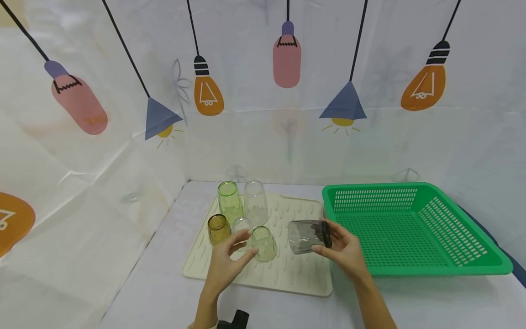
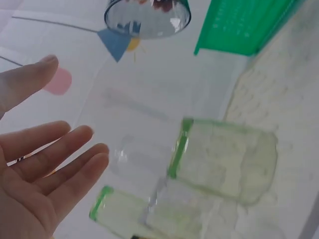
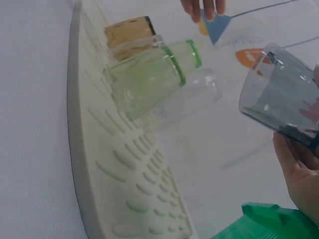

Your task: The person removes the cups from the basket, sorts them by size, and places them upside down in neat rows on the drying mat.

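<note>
My right hand (image 1: 344, 249) grips a smoky grey glass (image 1: 306, 236) near its dark end, holding it on its side over the right part of a cream drying mat (image 1: 296, 278). In the right wrist view the grey glass (image 3: 279, 94) is see-through, with the fingers round its far end. My left hand (image 1: 228, 262) is raised with fingers and thumb apart, nothing between them. Just beyond it a short pale green glass (image 1: 265, 246) stands on the mat, beside a small clear glass (image 1: 241, 226) partly hidden by the fingers. An amber glass (image 1: 219, 230) stands left of these.
Behind the short glasses stand a tall green glass (image 1: 230, 203) and a tall clear glass (image 1: 256, 205). A green plastic basket (image 1: 415, 269) sits right of the mat. A white sheet printed with lamps (image 1: 263, 146) hangs behind the table.
</note>
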`<state>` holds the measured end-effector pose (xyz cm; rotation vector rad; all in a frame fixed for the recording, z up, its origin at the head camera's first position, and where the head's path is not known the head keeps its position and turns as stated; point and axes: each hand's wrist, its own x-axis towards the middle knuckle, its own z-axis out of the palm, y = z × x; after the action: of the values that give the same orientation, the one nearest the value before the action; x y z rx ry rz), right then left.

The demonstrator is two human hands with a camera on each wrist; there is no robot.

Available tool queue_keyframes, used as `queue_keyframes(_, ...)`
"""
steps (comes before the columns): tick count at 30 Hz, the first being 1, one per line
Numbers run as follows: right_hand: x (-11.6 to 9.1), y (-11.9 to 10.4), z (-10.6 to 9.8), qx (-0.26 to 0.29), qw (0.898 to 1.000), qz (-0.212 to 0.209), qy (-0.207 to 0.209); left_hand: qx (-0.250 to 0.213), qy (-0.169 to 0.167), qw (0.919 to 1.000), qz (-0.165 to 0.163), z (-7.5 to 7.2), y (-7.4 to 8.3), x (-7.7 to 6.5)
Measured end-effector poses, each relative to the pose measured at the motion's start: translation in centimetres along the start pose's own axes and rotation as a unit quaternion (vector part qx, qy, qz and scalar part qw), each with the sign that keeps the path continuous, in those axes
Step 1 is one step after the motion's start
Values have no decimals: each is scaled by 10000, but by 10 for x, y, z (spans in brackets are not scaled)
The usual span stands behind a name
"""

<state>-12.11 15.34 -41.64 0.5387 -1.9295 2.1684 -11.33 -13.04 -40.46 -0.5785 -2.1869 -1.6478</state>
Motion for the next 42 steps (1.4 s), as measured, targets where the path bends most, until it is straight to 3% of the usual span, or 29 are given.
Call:
queue_keyframes(3, 1, 1, 1, -337, 9994, 32, 21, 593, 572, 9961, 316, -10, -6, -5)
queue_keyframes(7, 3, 1, 3, -823, 9966, 45, 89, 1435, 1284, 9800, 504, -26, -16, -13)
queue_keyframes(11, 4, 2, 5, -1070, 9942, 38, 132, 2073, 1808, 9601, 512, -43, -29, -21)
queue_keyframes(14, 4, 4, 7, -1140, 9933, 78, 154, 2407, 1977, 9499, 255, -54, -42, -29)
queue_keyframes(17, 4, 4, 9, -1269, 9916, 147, 193, 2640, 1845, 9465, -216, -65, -54, -37)
queue_keyframes(20, 4, 4, 13, -1432, 9892, 227, 200, 2833, 1445, 9451, -755, -73, -60, -44)
queue_keyframes(25, 5, 7, 16, -1726, 9845, 294, 99, 3136, 813, 9322, -1613, -82, -69, -48)
queue_keyframes(31, 6, 21, 17, -1942, 9807, 175, -98, 3184, 399, 9196, -2267, -91, -89, -47)
queue_keyframes(35, 6, 29, 18, -1992, 9797, 176, -128, 3193, 136, 9152, -2455, -94, -100, -47)
queue_keyframes(42, 9, 37, 22, -2125, 9762, 356, -226, 3266, -85, 9204, -2150, -97, -111, -45)
